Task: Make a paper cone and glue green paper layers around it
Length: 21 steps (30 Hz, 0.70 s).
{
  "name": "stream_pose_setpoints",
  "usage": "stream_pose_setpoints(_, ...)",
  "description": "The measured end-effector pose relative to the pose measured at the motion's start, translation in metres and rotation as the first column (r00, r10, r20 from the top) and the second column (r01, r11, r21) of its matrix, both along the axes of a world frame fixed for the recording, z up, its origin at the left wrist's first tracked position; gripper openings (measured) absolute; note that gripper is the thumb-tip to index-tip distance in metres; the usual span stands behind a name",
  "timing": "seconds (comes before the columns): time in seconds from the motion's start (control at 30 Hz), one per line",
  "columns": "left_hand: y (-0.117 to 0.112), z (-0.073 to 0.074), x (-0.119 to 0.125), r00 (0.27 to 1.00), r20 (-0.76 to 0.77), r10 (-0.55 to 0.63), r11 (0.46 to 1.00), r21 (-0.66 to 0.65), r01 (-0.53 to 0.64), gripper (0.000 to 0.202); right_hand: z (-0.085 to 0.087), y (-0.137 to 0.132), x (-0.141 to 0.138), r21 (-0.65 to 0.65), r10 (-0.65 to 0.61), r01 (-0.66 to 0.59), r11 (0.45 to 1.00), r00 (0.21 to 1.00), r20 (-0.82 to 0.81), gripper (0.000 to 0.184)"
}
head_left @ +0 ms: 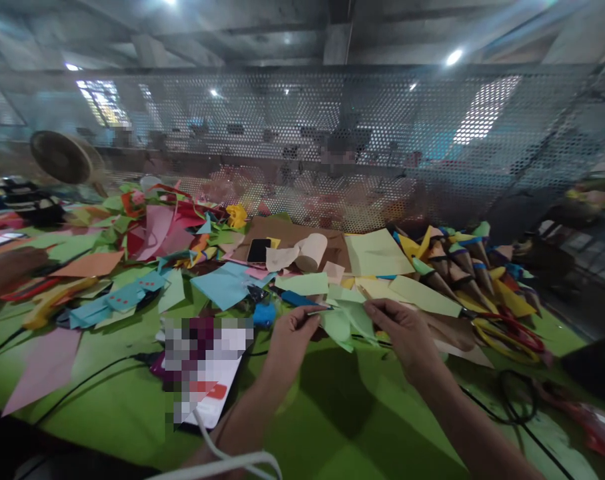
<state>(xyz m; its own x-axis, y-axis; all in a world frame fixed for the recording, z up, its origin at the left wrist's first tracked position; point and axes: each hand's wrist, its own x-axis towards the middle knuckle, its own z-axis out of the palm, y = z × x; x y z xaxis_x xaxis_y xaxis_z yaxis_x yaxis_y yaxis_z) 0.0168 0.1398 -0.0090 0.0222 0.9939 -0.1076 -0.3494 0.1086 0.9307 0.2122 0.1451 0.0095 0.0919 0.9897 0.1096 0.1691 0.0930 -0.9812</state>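
Observation:
Between my hands hangs a light green piece of paper [346,321], creased and pointed at the bottom. Thumb and fingers of my left hand [293,333] pinch its left edge. My right hand [401,328] pinches the upper right edge. Both hands are low over the green table [327,427]. Just left of my left hand lies a crumpled blue piece [264,315]. A lit phone [221,400] with a white cable rests under my left forearm. Beyond the held paper are more light green sheets [302,285] and a roll of pale paper [311,252].
Paper cones [460,267] stand to the right, near yellow- and red-handled scissors [507,337]. At left are a yellow-handled glue gun [52,303], another person's hand [17,270], and a fan [65,159]. Colourful paper scraps [157,230] pile up before a perforated metal screen [302,140].

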Motion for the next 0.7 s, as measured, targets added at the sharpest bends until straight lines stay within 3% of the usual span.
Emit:
stream_pose_setpoints(0.07, 0.002, 0.0, -0.003, 0.999, 0.007, 0.048, 0.999, -0.009, -0.048, 0.03, -0.002, -0.002, 0.008, -0.008, -0.008, 0.008, 1.0, 0.999, 0.038, 0.035)
stream_pose_setpoints(0.13, 0.004, 0.001, -0.007, 0.996, -0.009, 0.085, 0.996, 0.004, -0.085, 0.032, -0.006, -0.012, 0.014, -0.042, 0.079, -0.074, 0.996, 0.984, 0.162, 0.032)
stream_pose_setpoints(0.2, 0.004, 0.002, -0.01, 0.993, -0.052, 0.108, 0.994, 0.04, -0.106, 0.035, -0.011, -0.029, 0.018, -0.083, 0.198, -0.181, 0.98, 0.921, 0.336, 0.024)
stream_pose_setpoints(0.27, 0.003, 0.003, -0.011, 0.988, -0.084, 0.128, 0.991, 0.062, -0.123, 0.041, -0.015, -0.049, 0.024, -0.057, 0.192, -0.187, 0.981, 0.862, 0.469, 0.012)
stream_pose_setpoints(0.33, 0.003, 0.004, -0.011, 0.99, -0.1, 0.094, 0.994, 0.067, -0.088, 0.044, -0.016, -0.068, 0.036, 0.056, 0.037, -0.085, 0.995, 0.818, 0.574, 0.025)
stream_pose_setpoints(0.4, 0.003, 0.005, -0.011, 0.99, -0.104, 0.098, 0.994, 0.064, -0.092, 0.047, -0.014, -0.087, 0.059, 0.176, -0.172, 0.076, 0.981, 0.757, 0.63, 0.027)
stream_pose_setpoints(0.47, 0.002, 0.006, -0.011, 0.989, -0.114, 0.095, 0.994, 0.061, -0.088, 0.051, -0.012, -0.104, 0.091, 0.251, -0.364, 0.263, 0.932, 0.658, 0.659, 0.024)
stream_pose_setpoints(0.5, 0.002, 0.006, -0.011, 0.989, -0.112, 0.098, 0.994, 0.06, -0.092, 0.053, -0.011, -0.112, 0.109, 0.274, -0.446, 0.366, 0.89, 0.567, 0.692, 0.024)
stream_pose_setpoints(0.53, 0.002, 0.006, -0.011, 0.989, -0.107, 0.101, 0.994, 0.059, -0.095, 0.054, -0.01, -0.119, 0.127, 0.25, -0.481, 0.468, 0.848, 0.478, 0.735, 0.027)
stream_pose_setpoints(0.6, 0.003, 0.005, -0.012, 0.989, -0.095, 0.116, 0.992, 0.053, -0.112, 0.054, -0.01, -0.132, 0.16, 0.23, -0.53, 0.603, 0.764, 0.382, 0.757, 0.034)
stream_pose_setpoints(0.7, 0.005, 0.003, -0.014, 0.987, -0.087, 0.138, 0.99, 0.042, -0.135, 0.049, -0.011, -0.147, 0.197, 0.155, -0.526, 0.74, 0.655, 0.299, 0.796, 0.039)
